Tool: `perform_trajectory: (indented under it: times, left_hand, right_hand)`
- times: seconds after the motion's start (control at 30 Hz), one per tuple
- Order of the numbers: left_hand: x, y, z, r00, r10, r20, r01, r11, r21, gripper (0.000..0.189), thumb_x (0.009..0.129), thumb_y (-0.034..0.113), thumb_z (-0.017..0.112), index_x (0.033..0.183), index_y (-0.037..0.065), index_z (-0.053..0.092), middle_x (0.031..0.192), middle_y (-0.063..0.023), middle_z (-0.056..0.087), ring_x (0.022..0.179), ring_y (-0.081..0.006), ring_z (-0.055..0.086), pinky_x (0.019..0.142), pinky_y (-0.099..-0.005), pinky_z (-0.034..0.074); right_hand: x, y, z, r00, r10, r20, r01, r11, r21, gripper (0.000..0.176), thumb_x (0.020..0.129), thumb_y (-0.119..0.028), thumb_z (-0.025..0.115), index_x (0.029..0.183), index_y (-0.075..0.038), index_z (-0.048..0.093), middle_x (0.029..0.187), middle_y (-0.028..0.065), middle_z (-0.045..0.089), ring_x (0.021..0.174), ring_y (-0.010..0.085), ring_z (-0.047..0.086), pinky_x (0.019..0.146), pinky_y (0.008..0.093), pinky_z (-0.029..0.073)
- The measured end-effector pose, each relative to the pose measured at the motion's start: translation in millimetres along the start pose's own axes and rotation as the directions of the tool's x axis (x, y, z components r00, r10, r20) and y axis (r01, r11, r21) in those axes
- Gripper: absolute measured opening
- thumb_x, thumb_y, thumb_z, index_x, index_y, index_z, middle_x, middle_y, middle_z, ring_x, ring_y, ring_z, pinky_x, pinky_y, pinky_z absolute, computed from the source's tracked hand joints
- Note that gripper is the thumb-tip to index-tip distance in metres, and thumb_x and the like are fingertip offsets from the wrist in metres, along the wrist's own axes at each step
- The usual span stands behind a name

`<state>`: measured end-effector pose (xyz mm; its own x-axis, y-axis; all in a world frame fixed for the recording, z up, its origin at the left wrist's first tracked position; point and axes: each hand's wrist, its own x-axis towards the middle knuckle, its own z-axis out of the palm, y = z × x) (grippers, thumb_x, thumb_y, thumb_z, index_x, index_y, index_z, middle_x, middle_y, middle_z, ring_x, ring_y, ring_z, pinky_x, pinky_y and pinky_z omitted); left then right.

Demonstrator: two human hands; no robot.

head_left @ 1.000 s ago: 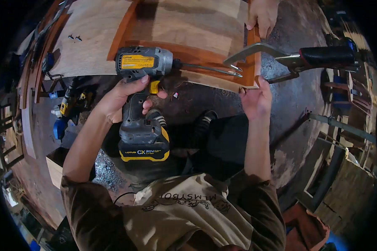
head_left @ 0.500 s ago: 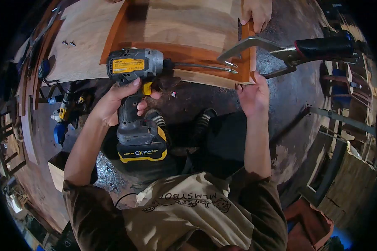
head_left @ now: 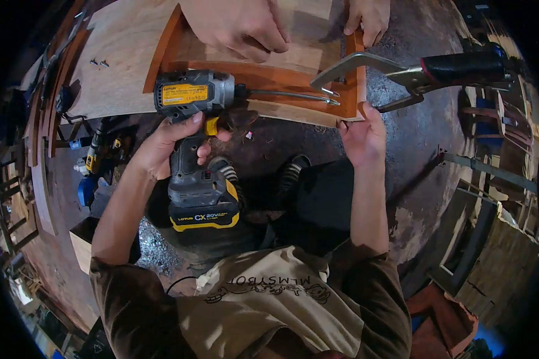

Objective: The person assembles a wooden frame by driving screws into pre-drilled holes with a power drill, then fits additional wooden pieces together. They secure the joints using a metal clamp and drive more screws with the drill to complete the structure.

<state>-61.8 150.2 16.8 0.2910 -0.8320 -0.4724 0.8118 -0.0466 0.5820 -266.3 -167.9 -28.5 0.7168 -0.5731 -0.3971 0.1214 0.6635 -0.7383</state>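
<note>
My left hand (head_left: 170,140) is wrapped round the grip of a grey and yellow cordless impact driver (head_left: 191,96). Its long bit (head_left: 287,94) reaches right to a screw (head_left: 332,102) at the inner corner of a reddish-brown wooden frame (head_left: 263,73). With thumb above and fingers partly hidden at the edge, my right hand (head_left: 364,137) grips that frame's near right corner. Just above my right hand, a locking clamp (head_left: 395,72) with a black-wrapped handle has its jaw over the corner.
A co-worker's hand (head_left: 239,27) hovers over the panel, and another (head_left: 368,18) holds the frame's far right side. Two loose screws (head_left: 99,62) lie on the plywood (head_left: 117,45). A yellow drill (head_left: 93,152) and a wooden box (head_left: 82,239) are at left.
A co-worker's hand has come in from the top over the panel. My two hands, the driver and the clamp have hardly moved.
</note>
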Motion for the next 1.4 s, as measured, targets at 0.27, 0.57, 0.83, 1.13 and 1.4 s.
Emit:
perform_trajectory:
  times: [0.27, 0.57, 0.83, 1.13, 1.4]
  left_hand:
    - [0, 14, 7, 0.992, -0.112, -0.056, 0.116, 0.991, 0.064, 0.038, 0.098, 0.029, 0.064, 0.127, 0.005, 0.055, 0.102, -0.0142, 0.07, 0.066, -0.013, 0.058, 0.058, -0.0282, 0.054]
    - [7, 25, 2, 0.968, -0.252, 0.017, 0.251, 0.967, 0.03, 0.034, 0.098, 0.028, 0.063, 0.122, 0.005, 0.059, 0.11, -0.0126, 0.07, 0.067, -0.01, 0.059, 0.061, -0.0274, 0.054]
    - [11, 29, 2, 0.952, -0.303, -0.051, 0.306, 0.948, 0.084, 0.03, 0.091, 0.017, 0.068, 0.118, 0.006, 0.061, 0.113, -0.0115, 0.07, 0.069, -0.0093, 0.06, 0.066, -0.0311, 0.055]
    - [12, 28, 6, 0.945, -0.317, -0.087, 0.323, 0.944, 0.071, 0.034, 0.084, 0.009, 0.067, 0.118, 0.004, 0.06, 0.11, -0.0134, 0.069, 0.07, -0.0108, 0.061, 0.066, -0.0315, 0.054]
    - [14, 29, 5, 0.936, -0.332, -0.117, 0.342, 0.936, 0.086, 0.036, 0.083, 0.011, 0.067, 0.116, 0.001, 0.061, 0.108, -0.0136, 0.069, 0.071, -0.0114, 0.061, 0.066, -0.0305, 0.053]
  right_hand:
    - [4, -13, 3, 0.987, 0.157, -0.038, -0.158, 0.988, 0.001, 0.039, 0.086, -0.029, 0.069, 0.121, -0.013, 0.062, 0.117, 0.0018, 0.065, 0.104, 0.0199, 0.06, 0.085, 0.0361, 0.049]
    - [4, -12, 2, 0.992, 0.113, -0.061, -0.114, 0.993, -0.009, 0.032, 0.09, -0.03, 0.067, 0.116, -0.012, 0.062, 0.114, 0.0028, 0.067, 0.103, 0.0204, 0.061, 0.084, 0.037, 0.048]
    - [1, -10, 42, 0.992, 0.078, -0.104, -0.082, 0.996, -0.035, 0.043, 0.092, -0.039, 0.06, 0.128, -0.016, 0.057, 0.12, 0.003, 0.065, 0.108, 0.0216, 0.061, 0.09, 0.041, 0.047]
    - [9, 10, 40, 0.977, -0.044, -0.208, 0.042, 0.999, -0.018, 0.034, 0.086, -0.044, 0.063, 0.112, -0.023, 0.059, 0.098, -0.0039, 0.062, 0.084, 0.0134, 0.055, 0.066, 0.0297, 0.038]
    - [-1, -3, 40, 0.977, 0.106, -0.183, -0.117, 0.992, -0.052, 0.025, 0.088, -0.044, 0.062, 0.103, -0.025, 0.056, 0.08, -0.008, 0.056, 0.06, 0.0088, 0.043, 0.052, 0.027, 0.03]
